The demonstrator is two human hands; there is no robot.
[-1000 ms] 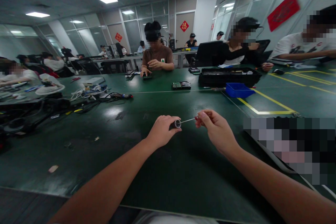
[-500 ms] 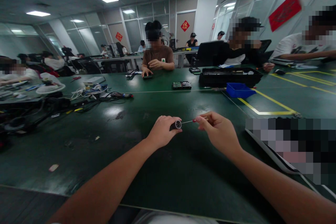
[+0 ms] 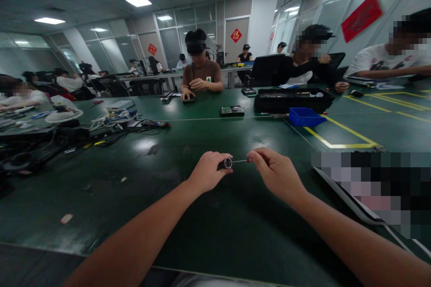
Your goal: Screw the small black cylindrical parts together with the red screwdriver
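Observation:
A short black cylinder with a silvery round end (image 3: 228, 163) is gripped by my left hand (image 3: 207, 171), closed around it with thumb and fingers. My right hand (image 3: 279, 172) pinches the red handle of a thin screwdriver (image 3: 240, 161). Its metal shaft points left and its tip reaches the cylinder's end; whether it sits inside the opening I cannot tell. Most of the handle is hidden by my right fingers. Both hands are just above the green table (image 3: 215, 228).
Cables (image 3: 107, 136) and a white fan-like part (image 3: 63, 115) lie at left. A hard drive (image 3: 232, 110), a blue bin (image 3: 306, 117) and a long black tray (image 3: 292, 98) stand farther back. A pixelated screen (image 3: 373, 193) is at right. Co-workers sit around the table.
My right fingers have shifted on the screwdriver, and less of its handle shows. My left hand keeps the cylinder almost in place. The view has moved slightly.

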